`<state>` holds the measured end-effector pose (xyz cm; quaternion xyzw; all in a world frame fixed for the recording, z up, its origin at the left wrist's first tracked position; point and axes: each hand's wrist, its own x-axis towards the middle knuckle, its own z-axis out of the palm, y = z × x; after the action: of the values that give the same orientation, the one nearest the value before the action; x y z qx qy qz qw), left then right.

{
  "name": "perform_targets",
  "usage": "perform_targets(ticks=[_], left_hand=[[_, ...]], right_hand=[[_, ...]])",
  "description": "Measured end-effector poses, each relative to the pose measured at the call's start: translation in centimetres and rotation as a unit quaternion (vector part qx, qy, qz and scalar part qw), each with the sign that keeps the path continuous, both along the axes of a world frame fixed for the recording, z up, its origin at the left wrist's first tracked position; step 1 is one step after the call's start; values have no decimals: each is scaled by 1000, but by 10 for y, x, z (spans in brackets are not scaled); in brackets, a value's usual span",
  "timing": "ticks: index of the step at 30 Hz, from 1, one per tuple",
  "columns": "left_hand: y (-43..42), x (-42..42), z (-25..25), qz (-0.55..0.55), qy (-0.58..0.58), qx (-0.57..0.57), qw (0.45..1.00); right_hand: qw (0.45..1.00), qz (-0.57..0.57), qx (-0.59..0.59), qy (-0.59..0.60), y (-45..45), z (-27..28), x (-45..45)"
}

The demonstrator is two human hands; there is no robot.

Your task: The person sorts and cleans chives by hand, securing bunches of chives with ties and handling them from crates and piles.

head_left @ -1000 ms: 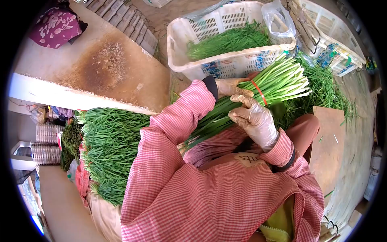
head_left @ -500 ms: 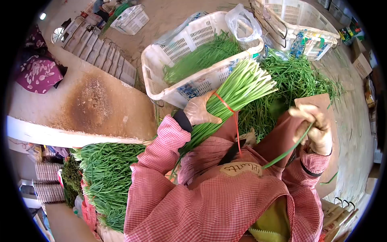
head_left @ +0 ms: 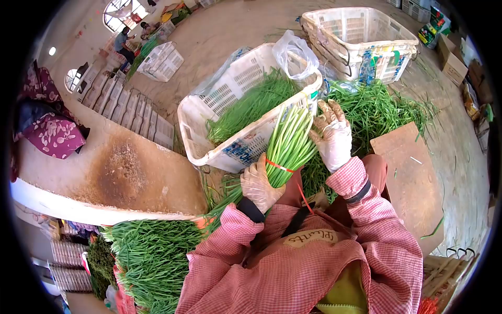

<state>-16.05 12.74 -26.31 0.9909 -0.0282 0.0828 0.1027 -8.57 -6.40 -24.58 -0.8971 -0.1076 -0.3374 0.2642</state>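
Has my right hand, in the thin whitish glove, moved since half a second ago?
Yes: your right hand moved away from the flat brown board, leftward toward the white plastic crate holding green stalks.

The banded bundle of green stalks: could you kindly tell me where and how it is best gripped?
The bundle is probably best gripped beside the red band, from the person's left, where the left hand clasps it: the band gathers it narrow there, while its pale ends spread.
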Motion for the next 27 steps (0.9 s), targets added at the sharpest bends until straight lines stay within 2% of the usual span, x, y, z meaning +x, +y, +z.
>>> perform_targets(ticks=[6, 7, 9, 10, 11, 12, 13, 14, 15, 16, 18, 19, 20, 22, 23, 25, 26, 27], left_hand=[[0, -2, -7, 12, -38, 11, 999], [-1, -3, -6, 19, -33, 27, 999], [-2, -2, -5, 30, -30, 41, 998], [-4, -3, -6, 34, -40, 47, 998], [-6, -6, -6, 39, -47, 52, 997], [-8, -8, -4, 43, -28, 54, 997], [-8, -7, -3, 43, -29, 52, 997], [-9, -8, -4, 34, -41, 52, 997], [-10, -9, -4, 24, -52, 52, 997], [-10, -10, -5, 19, -57, 55, 997], [-12, -11, -3, 26, -45, 54, 997], [-12, -11, -2, 32, -37, 54, 997], [-11, -12, -4, 31, -41, 48, 998], [-8, -12, -6, 36, -45, 37, 998], [-7, -12, -7, 34, -48, 26, 998], [1, -10, -3, 19, -27, 8, 999], [10, -5, 2, 5, -11, -7, 1000], [28, 8, 10, -31, 84, -102, 991]], right_hand=[[990, -26, -123, -67, 4, -2, 12], [991, -10, -92, -95, 1, -3, 14], [989, 17, 76, -128, -28, -15, 45], [986, -64, 156, -16, -57, -8, 62], [957, -145, 230, 100, -78, 6, 69], [958, -143, 227, 102, -72, 20, 64], [989, -123, 79, 16, -58, 36, 57], [990, -100, -72, -69, -41, 49, 48], [992, -7, -125, 9, -18, 57, 31], [978, 37, -201, 41, 2, 54, 22], [925, 64, -343, 149, 25, 54, 18], [940, 26, -334, 68, 31, 26, 29], [931, 8, -363, 18, 23, -20, 56], [971, -15, -237, 5, 2, -19, 81], [996, -20, -77, 43, -12, 18, 77], [968, -185, -96, 141, -76, 25, 107], [933, -247, -166, 201, -88, 23, 105], [887, -306, -232, 258, -93, 22, 98]])
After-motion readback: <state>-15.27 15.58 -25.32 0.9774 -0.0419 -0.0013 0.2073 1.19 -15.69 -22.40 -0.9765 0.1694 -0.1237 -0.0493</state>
